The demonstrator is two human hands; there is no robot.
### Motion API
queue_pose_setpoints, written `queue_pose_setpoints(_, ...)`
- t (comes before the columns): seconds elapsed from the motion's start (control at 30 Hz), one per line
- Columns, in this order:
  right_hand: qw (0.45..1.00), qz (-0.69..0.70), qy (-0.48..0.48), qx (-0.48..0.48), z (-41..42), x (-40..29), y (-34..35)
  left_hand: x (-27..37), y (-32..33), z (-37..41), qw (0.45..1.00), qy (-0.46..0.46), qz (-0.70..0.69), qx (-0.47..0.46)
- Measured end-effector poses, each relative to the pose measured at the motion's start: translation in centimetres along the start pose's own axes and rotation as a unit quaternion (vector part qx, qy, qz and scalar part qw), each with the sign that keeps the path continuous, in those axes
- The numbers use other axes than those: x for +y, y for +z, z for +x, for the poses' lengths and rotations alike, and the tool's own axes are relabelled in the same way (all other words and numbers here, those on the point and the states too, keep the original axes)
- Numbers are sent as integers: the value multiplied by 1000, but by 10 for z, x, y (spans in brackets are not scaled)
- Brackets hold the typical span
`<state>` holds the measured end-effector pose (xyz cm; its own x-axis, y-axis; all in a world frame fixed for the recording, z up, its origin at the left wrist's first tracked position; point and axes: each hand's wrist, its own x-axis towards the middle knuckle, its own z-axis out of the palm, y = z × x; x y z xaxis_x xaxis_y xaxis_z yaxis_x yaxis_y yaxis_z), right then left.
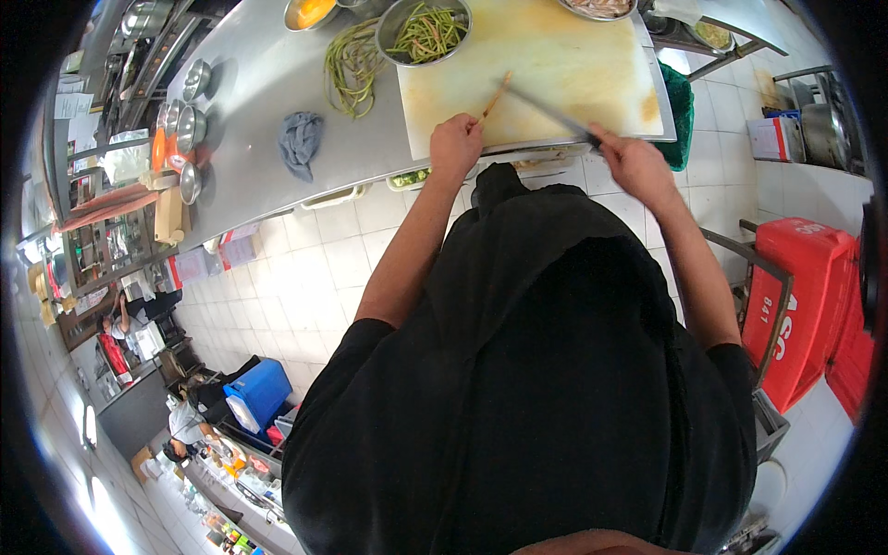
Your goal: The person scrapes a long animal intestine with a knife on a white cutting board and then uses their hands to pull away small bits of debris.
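Pinched in the fingers of my left hand [456, 147], at the near edge of the cutting board [590, 62], is a thin orange-brown strip of food [494, 103]; what food it is I cannot tell. My right hand [637, 168] grips the handle of a kitchen knife [548, 111]. The blade, blurred, points left over the board, its tip close to the strip's far end. At the board's far left stands a steel bowl [381, 43] of cut green beans [431, 33]. Uncut long beans [350, 69] lie beside it on the steel table.
A grey-blue cloth [300, 144] lies crumpled on the steel table [243, 132]. Several small steel bowls [191, 128] stand farther left. A bowl of pale strips [602, 16] sits at the far right. Green fabric [676, 118] hangs at the right; red crates [794, 312] stand behind my right arm.
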<state>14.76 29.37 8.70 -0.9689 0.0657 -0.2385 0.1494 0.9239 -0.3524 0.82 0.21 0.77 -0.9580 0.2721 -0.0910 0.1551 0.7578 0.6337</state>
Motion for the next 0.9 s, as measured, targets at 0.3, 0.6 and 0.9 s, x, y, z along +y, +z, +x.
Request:
queue_pose_setpoints(0.3, 999, 10, -34, -16, -16, -22, 4, -17, 6, 9, 999, -37, -31, 0)
queue_pose_setpoints(0.6, 999, 12, -48, 5, -14, -16, 3, -12, 3, 10, 999, -50, -20, -8)
queue_pose_setpoints(0.9, 999, 8, -28, 16, -9, -14, -2, -25, 10, 16, 999, -47, -15, -12)
